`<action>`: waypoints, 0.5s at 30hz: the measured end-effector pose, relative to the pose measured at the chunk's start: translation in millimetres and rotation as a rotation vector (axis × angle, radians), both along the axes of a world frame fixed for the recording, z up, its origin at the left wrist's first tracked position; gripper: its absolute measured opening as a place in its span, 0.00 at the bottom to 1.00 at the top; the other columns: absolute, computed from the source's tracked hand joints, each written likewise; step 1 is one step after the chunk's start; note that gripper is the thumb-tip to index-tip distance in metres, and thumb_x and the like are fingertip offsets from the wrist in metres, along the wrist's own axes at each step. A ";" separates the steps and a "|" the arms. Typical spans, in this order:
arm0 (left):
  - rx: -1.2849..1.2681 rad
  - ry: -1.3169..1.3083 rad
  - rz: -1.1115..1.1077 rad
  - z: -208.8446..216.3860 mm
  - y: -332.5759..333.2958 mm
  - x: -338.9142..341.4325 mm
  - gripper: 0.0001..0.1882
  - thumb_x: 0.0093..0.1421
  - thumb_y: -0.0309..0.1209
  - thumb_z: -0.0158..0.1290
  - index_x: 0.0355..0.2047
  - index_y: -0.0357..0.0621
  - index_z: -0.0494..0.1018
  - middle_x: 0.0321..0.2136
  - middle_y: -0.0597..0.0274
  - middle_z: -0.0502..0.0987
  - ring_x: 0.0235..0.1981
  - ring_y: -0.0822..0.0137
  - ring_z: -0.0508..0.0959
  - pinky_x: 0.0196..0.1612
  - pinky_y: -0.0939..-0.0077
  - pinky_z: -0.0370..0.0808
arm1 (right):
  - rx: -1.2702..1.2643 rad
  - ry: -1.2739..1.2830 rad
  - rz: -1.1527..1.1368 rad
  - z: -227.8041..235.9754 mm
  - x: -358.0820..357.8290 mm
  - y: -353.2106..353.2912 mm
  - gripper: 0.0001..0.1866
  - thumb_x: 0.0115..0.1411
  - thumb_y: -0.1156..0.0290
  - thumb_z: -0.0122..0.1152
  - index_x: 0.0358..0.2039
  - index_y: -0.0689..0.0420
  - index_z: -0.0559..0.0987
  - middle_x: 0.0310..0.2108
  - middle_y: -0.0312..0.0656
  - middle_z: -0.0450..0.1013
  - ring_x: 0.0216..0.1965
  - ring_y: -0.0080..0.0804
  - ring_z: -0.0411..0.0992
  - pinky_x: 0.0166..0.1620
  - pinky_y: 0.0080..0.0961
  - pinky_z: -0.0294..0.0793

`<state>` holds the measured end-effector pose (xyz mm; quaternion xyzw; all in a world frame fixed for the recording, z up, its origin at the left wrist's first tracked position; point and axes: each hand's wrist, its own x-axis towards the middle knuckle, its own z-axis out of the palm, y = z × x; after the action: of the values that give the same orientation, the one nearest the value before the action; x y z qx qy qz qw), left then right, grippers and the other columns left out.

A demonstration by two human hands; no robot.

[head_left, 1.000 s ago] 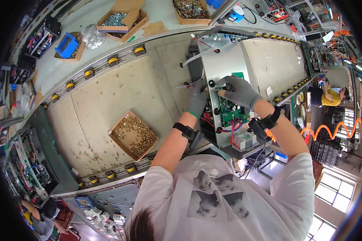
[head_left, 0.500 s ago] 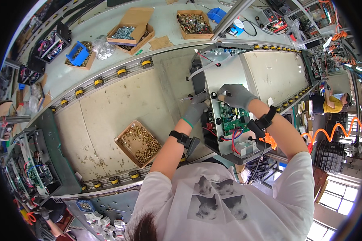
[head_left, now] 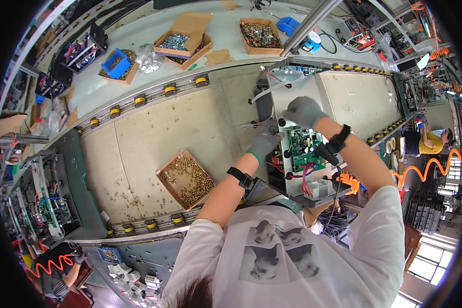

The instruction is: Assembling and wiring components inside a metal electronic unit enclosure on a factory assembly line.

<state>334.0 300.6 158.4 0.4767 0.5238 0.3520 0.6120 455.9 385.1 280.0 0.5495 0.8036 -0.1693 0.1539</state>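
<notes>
A metal equipment chassis [head_left: 297, 92] stands open on the conveyor line, with a green circuit board [head_left: 304, 149] and red and blue wires [head_left: 308, 177] inside. My left hand [head_left: 264, 143], in a grey glove, is closed at the chassis's left side panel. Thin wires [head_left: 250, 125] stick out from its fingers to the left. My right hand [head_left: 304, 112], also gloved, hovers over the chassis just above the board, near a black round grommet [head_left: 282, 122]. Motion blurs its fingers, so whether it holds anything cannot be made out.
A cardboard box of brass screws [head_left: 186, 180] sits on the line to the left, with loose screws around it. Across the roller rail stand boxes of small hardware [head_left: 261, 36] and a blue bin [head_left: 116, 64]. An orange coiled hose [head_left: 426, 167] hangs at right; a person in yellow [head_left: 432, 142] is beyond.
My right hand has lifted slightly away from the grommet, up over the chassis. The left hand stays at the side panel. The whole view has shifted a little.
</notes>
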 end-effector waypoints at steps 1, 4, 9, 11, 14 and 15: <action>-0.045 0.010 0.000 11.6 0.7 -1.1 0.24 0.51 0.31 0.57 0.49 0.39 0.67 0.39 0.58 0.76 0.39 0.65 0.75 0.43 0.71 0.71 | 0.065 0.045 -0.024 11.9 5.5 3.5 0.22 0.52 0.51 0.53 0.19 0.58 0.81 0.18 0.47 0.74 0.26 0.44 0.74 0.36 0.35 0.72; -0.019 0.123 0.063 20.9 -3.1 1.4 0.22 0.50 0.31 0.57 0.45 0.38 0.68 0.37 0.54 0.77 0.39 0.61 0.77 0.44 0.69 0.72 | -0.098 0.114 -0.208 40.1 19.1 -7.8 0.21 0.51 0.53 0.56 0.18 0.59 0.80 0.16 0.46 0.74 0.22 0.39 0.73 0.32 0.34 0.72; -0.042 0.019 0.111 3.3 -7.8 8.7 0.20 0.48 0.31 0.58 0.41 0.38 0.69 0.35 0.53 0.77 0.37 0.59 0.78 0.42 0.67 0.73 | -0.231 0.328 -0.525 48.7 56.6 -22.1 0.22 0.51 0.53 0.60 0.16 0.62 0.79 0.13 0.43 0.70 0.16 0.33 0.68 0.27 0.29 0.69; -0.100 0.120 0.102 2.8 -12.7 8.2 0.20 0.48 0.31 0.57 0.42 0.38 0.69 0.35 0.52 0.77 0.37 0.58 0.78 0.42 0.67 0.73 | -0.183 0.276 -0.428 46.8 58.0 -30.7 0.22 0.51 0.53 0.60 0.17 0.61 0.79 0.14 0.44 0.71 0.18 0.35 0.69 0.28 0.29 0.69; -0.075 0.310 0.238 24.5 -28.8 14.6 0.20 0.50 0.32 0.56 0.43 0.39 0.69 0.36 0.51 0.76 0.37 0.57 0.77 0.41 0.67 0.73 | -0.079 0.065 -0.207 41.4 54.9 -41.1 0.20 0.51 0.52 0.57 0.20 0.59 0.80 0.20 0.48 0.74 0.25 0.41 0.72 0.32 0.32 0.71; -0.076 0.314 0.238 28.0 -35.3 16.8 0.20 0.50 0.32 0.56 0.43 0.39 0.69 0.36 0.51 0.76 0.37 0.57 0.77 0.41 0.67 0.73 | -0.078 0.004 -0.140 38.1 51.8 -42.5 0.20 0.51 0.53 0.55 0.22 0.58 0.80 0.22 0.48 0.74 0.27 0.42 0.73 0.34 0.32 0.71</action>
<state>350.8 265.3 186.4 0.4371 0.6784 0.3232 0.4943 507.7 342.6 318.1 0.5975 0.7563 -0.2121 0.1612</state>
